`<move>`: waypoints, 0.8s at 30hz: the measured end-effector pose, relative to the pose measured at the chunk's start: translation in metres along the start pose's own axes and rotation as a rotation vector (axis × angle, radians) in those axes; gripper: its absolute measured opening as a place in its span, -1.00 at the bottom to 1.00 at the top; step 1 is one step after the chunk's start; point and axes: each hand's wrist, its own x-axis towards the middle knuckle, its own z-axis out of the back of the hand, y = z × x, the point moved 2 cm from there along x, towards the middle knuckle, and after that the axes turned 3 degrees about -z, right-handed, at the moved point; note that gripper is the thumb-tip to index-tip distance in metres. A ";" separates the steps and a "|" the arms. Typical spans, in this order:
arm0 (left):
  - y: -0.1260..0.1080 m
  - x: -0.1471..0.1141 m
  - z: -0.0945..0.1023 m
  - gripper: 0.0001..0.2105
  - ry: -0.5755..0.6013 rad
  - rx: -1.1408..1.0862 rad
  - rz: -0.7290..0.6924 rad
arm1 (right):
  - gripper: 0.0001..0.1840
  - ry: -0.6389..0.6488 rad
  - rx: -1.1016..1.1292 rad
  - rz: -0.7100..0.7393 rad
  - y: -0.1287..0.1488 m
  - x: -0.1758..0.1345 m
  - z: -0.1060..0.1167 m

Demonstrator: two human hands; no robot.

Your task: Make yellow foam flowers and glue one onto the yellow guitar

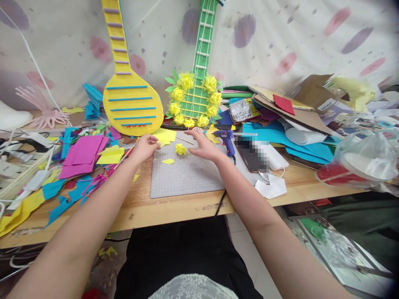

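Note:
My left hand (146,148) is pinched at the left edge of the grey cutting mat (190,178), with a small yellow petal (161,143) at its fingertips. Over the mat's far part, my right hand (204,146) is open, fingers apart and holding nothing. Between the hands lies a yellow foam flower (180,149). A loose yellow petal (167,161) rests on the mat nearer to me. Yellow sheets (166,135) lie just beyond my left hand. To the right of my right hand is a blue glue gun (228,141).
A yellow lute-shaped model (132,104) and a green one with yellow flowers (199,99) lean at the back. Coloured foam scraps (84,153) cover the left. A phone (252,154), blue sheets (299,143) and a bagged red-and-white tub (352,170) are on the right.

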 end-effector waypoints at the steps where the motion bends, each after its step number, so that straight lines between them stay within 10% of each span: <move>1: -0.002 -0.001 -0.003 -0.82 -0.035 -0.075 0.021 | -0.55 -0.011 0.038 -0.075 -0.003 -0.007 0.011; 7: 0.003 -0.007 -0.022 -0.85 -0.223 -0.424 0.062 | -0.69 0.280 -0.041 -0.654 -0.030 -0.059 0.070; 14: 0.020 -0.016 -0.031 -0.80 -0.245 -0.483 0.022 | -0.44 -0.261 -0.429 -0.835 -0.068 -0.058 0.077; 24: 0.019 -0.025 -0.030 -0.82 -0.287 -0.516 -0.005 | -0.62 -0.546 0.147 -0.768 -0.100 -0.051 0.050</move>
